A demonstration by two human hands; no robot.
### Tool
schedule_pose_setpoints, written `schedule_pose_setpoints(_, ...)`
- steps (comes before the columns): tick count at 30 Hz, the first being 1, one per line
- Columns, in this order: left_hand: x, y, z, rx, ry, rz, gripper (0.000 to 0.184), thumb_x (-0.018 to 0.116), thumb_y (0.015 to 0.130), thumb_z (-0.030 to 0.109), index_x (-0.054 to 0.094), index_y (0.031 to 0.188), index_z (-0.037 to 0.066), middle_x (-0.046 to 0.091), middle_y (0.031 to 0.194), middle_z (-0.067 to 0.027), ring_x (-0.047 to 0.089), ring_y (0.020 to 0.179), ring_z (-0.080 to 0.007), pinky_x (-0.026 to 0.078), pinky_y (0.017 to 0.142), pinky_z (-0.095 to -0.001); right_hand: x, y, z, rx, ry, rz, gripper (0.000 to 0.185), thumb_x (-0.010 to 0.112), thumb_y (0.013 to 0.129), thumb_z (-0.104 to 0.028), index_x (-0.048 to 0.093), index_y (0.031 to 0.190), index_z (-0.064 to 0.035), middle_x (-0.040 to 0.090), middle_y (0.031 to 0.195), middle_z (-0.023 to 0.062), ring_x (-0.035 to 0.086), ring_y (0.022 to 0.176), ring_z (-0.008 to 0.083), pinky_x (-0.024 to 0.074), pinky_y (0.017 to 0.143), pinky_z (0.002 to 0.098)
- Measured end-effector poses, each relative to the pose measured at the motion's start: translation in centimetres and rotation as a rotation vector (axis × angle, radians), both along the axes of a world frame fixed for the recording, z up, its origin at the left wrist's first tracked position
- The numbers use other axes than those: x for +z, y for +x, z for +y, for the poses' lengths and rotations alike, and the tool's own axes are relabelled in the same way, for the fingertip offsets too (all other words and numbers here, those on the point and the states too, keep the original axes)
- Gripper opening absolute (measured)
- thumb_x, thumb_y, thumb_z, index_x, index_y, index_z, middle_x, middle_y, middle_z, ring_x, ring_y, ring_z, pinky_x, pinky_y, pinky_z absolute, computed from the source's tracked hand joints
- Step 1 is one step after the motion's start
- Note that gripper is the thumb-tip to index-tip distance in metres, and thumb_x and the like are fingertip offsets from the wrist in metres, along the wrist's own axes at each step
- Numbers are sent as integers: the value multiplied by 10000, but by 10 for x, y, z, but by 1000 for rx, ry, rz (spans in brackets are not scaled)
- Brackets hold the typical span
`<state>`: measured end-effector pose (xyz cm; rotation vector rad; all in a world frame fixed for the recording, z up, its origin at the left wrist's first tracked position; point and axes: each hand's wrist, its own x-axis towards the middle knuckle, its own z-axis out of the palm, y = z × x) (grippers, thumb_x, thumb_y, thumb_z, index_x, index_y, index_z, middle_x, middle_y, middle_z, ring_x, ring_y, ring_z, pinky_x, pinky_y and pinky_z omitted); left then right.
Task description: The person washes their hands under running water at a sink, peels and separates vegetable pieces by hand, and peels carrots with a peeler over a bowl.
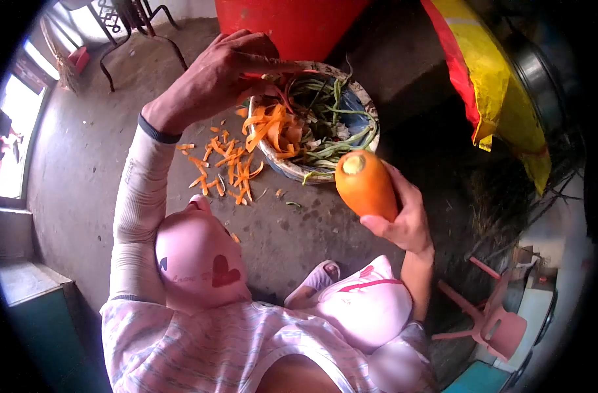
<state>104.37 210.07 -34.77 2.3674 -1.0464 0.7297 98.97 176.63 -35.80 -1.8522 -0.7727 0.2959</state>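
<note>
My right hand [407,216] grips a thick orange carrot [368,187] from below and the side, its pale stem end tilted up toward the bin. My left hand [237,69] is over the left rim of the scrap bin [371,108], fingers closed around a red tool, seemingly a peeler [252,78], mostly hidden by the hand. Wide orange peel strips [276,128] hang over the bin's left edge. Green bean-like stalks and leafy scraps [335,134] fill the rest. The carrot is apart from the left hand, close to the bin's front rim.
Loose carrot peelings [230,164] are scattered on the floor left of the bin. A large red container [286,26] stands behind it. To the right are a yellow-and-red sack [489,78] and a pink chair [499,327]. A metal-legged stand [115,46] is at upper left.
</note>
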Motion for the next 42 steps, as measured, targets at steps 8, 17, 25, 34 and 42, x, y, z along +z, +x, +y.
schedule_pose_setpoints(8,17,-26,-43,-266,81,63,404,702,761,187,666,1163,213,577,948,-53,547,957,-239,433,897,-389,-3,6,5,-18,-146,-154,665,793,679,-211,511,1232,28,610,1124,186,614,1017,288,467,900,355)
schedule_pose_setpoints(17,-11,4,-9,-214,74,168,411,648,813,218,630,1224,195,552,875,-48,537,868,-229,425,794,-382,9,3,-9,235,-169,-251,715,825,620,-187,522,1233,20,612,1096,182,623,977,311,478,878,353)
schedule_pose_setpoints(25,21,-28,-38,-443,8,214,374,638,813,278,664,1168,164,571,903,-36,542,880,-225,419,824,-400,11,0,-6,143,-317,-358,723,839,589,-172,531,1219,5,606,1048,173,613,945,323,490,843,377)
schedule_pose_setpoints(34,-7,-6,-26,-352,58,396,384,631,821,223,641,1204,198,577,936,-76,542,940,-246,418,893,-410,17,-3,-6,210,-255,-381,729,847,580,-161,536,1222,-10,617,1054,169,627,938,327,509,830,378)
schedule_pose_setpoints(42,5,-14,-30,-430,-40,329,392,653,816,233,643,1201,159,590,920,-70,541,887,-260,433,829,-410,18,-8,-1,104,-333,-465,716,829,584,-93,531,1231,-33,605,1068,138,633,897,321,529,778,377)
